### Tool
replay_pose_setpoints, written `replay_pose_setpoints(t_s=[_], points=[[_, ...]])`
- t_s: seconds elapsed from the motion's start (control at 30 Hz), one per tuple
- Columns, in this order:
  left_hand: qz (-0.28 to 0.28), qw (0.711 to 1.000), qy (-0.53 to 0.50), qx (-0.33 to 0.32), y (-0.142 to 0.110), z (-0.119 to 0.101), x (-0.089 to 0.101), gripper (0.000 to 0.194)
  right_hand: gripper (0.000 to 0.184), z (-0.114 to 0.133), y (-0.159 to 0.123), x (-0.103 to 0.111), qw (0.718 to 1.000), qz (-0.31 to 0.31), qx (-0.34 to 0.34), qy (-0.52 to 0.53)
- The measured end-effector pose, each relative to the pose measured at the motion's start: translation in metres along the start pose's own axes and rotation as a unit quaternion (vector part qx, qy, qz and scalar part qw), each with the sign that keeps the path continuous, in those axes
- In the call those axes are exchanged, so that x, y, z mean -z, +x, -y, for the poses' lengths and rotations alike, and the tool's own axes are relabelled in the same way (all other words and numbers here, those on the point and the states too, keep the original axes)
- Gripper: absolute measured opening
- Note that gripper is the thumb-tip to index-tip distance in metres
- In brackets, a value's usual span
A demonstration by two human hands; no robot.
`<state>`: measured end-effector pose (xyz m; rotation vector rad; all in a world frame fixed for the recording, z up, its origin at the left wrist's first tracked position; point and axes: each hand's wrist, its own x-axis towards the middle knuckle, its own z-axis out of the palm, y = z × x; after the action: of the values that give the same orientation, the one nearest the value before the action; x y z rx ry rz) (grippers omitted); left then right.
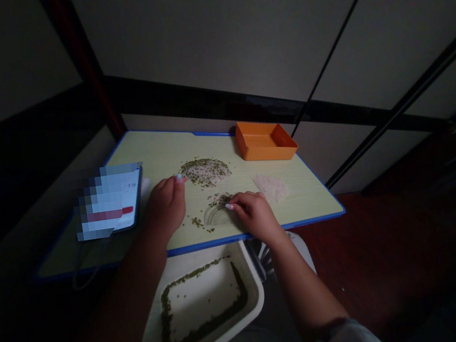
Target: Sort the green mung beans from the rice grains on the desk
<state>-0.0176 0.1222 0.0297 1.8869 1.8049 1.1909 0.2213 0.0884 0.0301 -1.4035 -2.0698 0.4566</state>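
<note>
On the pale tabletop [157,147] lies a mixed pile of green beans and white grains [206,171]. My left hand [169,205] is at the left edge of this pile, closed with thumb and fingertips together. Nearer me, my right hand [255,212] pinches over a smaller scatter of beans [219,199]. Whatever either pinch holds is too small to make out. A half-round, protractor-like marking [216,216] shows beside the right fingertips; I cannot tell whether it is printed or loose. To the right of that hand sits a heap of white grains [271,187], probably rice.
An orange open box [267,151] stands at the table's back right. At the left, a lit phone or tablet [122,200] leans up with a cable [78,271] near it. Below the blue front edge, a white tub [255,286] has green beans along its inner sides.
</note>
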Motion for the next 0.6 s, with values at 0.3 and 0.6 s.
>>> replay_pose_setpoints(t_s=[0.3, 0.6], points=[[0.009, 1.000, 0.010, 0.007, 0.001, 0.001, -0.001, 0.056, 0.010, 0.005, 0.006, -0.005, 0.999, -0.012, -0.013, -0.027], [0.003, 1.000, 0.017, 0.005, 0.001, 0.001, -0.001, 0.060, 0.011, 0.007, 0.012, -0.005, 1.000, 0.012, 0.009, -0.008]])
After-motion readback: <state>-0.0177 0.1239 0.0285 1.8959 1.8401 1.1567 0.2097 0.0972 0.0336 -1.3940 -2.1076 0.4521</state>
